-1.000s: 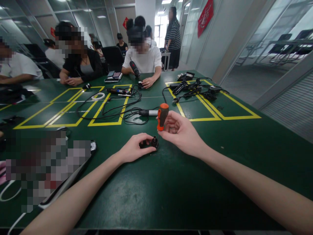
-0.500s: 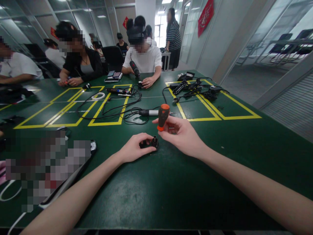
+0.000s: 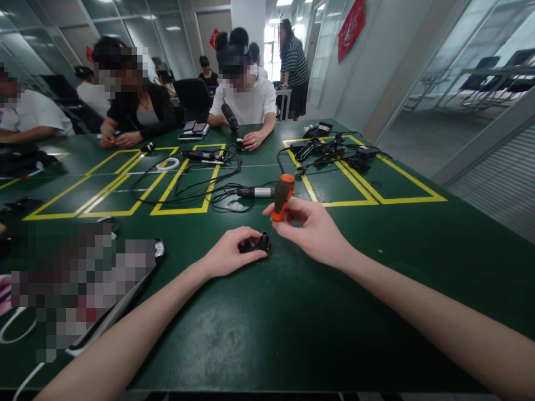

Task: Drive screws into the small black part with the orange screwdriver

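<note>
My left hand (image 3: 234,252) is closed around a small black part (image 3: 264,243) with a short upright cylinder, holding it down on the green table (image 3: 234,334). In my right hand (image 3: 314,229) is a screwdriver (image 3: 284,196) with an orange and dark grey handle, pinched between thumb and fingers. Its handle leans up and to the right. The thin shaft points down toward the right side of the black part; I cannot tell whether the tip touches it.
Just beyond my hands lies a silver and black cylindrical tool (image 3: 256,192) with a coiled cable. Black cables and adapters (image 3: 330,150) are heaped at the back right. A long blurred case (image 3: 121,301) lies at the left. Across the table a person (image 3: 251,106) holds a power driver (image 3: 229,116).
My right hand has tilted the screwdriver handle to the right and slightly up. My left hand and the black part have stayed in place.
</note>
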Demonstrator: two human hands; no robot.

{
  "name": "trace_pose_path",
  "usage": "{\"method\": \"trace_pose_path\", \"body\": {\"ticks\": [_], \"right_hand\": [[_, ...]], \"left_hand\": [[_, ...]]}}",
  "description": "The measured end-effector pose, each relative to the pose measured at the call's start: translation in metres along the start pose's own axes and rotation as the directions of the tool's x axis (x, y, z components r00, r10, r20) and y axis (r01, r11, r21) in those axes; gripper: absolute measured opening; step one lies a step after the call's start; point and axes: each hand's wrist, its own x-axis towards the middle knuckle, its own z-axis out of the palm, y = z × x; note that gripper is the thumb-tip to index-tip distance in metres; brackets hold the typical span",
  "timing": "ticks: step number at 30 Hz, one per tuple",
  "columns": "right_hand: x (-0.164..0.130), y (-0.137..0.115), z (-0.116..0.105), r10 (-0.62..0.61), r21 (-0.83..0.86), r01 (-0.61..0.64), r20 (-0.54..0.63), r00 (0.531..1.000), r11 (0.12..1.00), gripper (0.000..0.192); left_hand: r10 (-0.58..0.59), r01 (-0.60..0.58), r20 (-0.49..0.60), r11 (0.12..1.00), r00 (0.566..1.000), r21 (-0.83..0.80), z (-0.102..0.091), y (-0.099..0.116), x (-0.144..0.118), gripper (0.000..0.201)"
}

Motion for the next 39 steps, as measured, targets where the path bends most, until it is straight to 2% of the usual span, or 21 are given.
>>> {"method": "trace_pose_path", "body": {"ticks": [10, 16, 20, 24, 27, 31, 35, 39], "right_hand": [[0.0008, -0.0033, 0.0018, 0.0, 0.076, 0.002, -0.022, 1.0, 0.997, 0.018], [0.0012, -0.0021, -0.0015, -0.027, 0.012, 0.027, 0.025, 0.999, 1.0, 0.01], [0.0018, -0.0013, -0.0023, -0.013, 0.007, 0.013, 0.044, 0.999, 1.0, 0.015], [0.0019, -0.0007, -0.0004, 0.023, 0.075, -0.025, 0.025, 0.999, 0.997, 0.023], [0.0016, -0.0012, 0.0004, 0.018, 0.105, -0.019, 0.01, 1.0, 0.994, 0.021], [0.001, -0.0014, -0.0004, 0.02, 0.048, -0.021, 0.04, 0.999, 0.999, 0.013], [0.0006, -0.002, -0.0013, 0.013, 0.013, -0.014, 0.067, 0.998, 1.0, 0.017], [0.0008, -0.0042, -0.0012, -0.044, 0.015, 0.043, 0.068, 0.997, 0.999, 0.017]], "left_hand": [[0.004, -0.004, -0.004, 1.0, 1.0, 0.002, 0.0008, -0.0005, 0.0, 0.03], [-0.003, 0.003, -0.001, 1.0, 1.0, -0.004, 0.0008, -0.001, 0.0, 0.031], [0.004, -0.004, -0.003, 1.0, 1.0, -0.011, 0.0009, -0.0013, 0.0, 0.03], [0.007, -0.007, -0.002, 1.0, 1.0, -0.019, 0.0012, -0.0014, 0.0002, 0.031], [0.011, -0.011, -0.008, 1.0, 1.0, -0.027, 0.0012, -0.0013, 0.0003, 0.03], [0.009, -0.009, -0.007, 1.0, 1.0, -0.028, 0.0008, -0.0007, 0.0002, 0.029], [0.009, -0.009, -0.006, 1.0, 1.0, -0.03, 0.0007, 0.0, 0.0005, 0.029], [0.015, -0.015, -0.008, 1.0, 1.0, -0.023, 0.0009, 0.0003, 0.0007, 0.027]]}}
